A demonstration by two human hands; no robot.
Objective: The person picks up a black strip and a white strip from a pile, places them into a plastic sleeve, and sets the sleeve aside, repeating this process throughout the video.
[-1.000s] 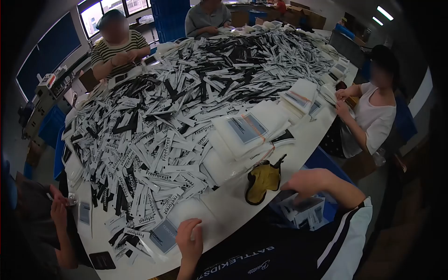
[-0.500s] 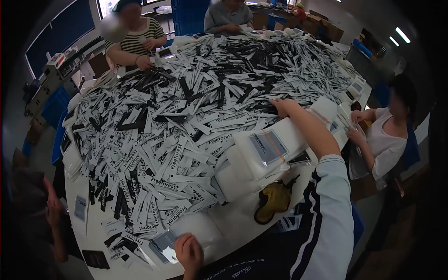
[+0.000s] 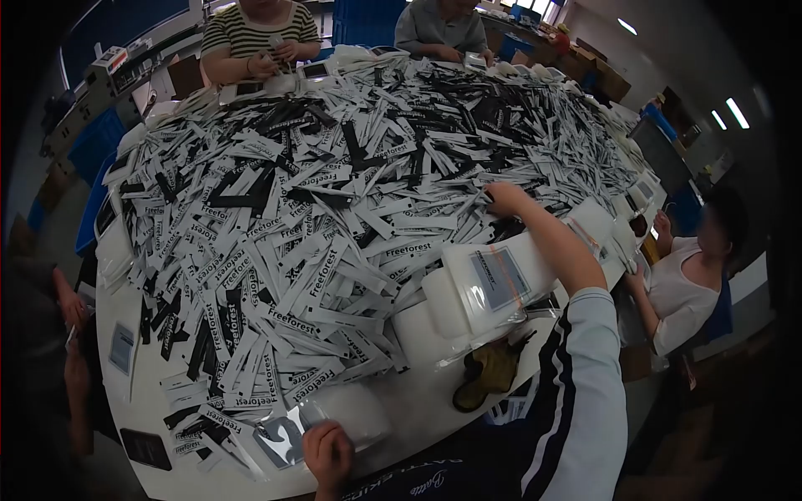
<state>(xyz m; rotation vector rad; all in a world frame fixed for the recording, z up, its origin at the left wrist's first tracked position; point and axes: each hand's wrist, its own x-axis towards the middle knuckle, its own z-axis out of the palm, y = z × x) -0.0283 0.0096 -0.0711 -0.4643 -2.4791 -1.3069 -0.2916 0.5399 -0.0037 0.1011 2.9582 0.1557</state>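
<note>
A broad heap of narrow white and black packets, many printed "Freeforest", covers the white table. My right hand reaches over to the heap's right part, fingers bent down at the packets; whether a packet is between them is too small to tell. Under that forearm lies a stack of clear bags with white contents and grey labels. Near the front edge my left hand rests with curled fingers at a similar clear bag; its fingertips' contents are hidden.
A yellow and black object lies by the front edge. A dark phone-like object is at the front left, below a labelled bag. People stand at the far side, right and left.
The camera view has shifted. My right hand's fingers are more bent at the packets, and my left hand remains by the front bag. The striped-top person's hands are now closer together.
</note>
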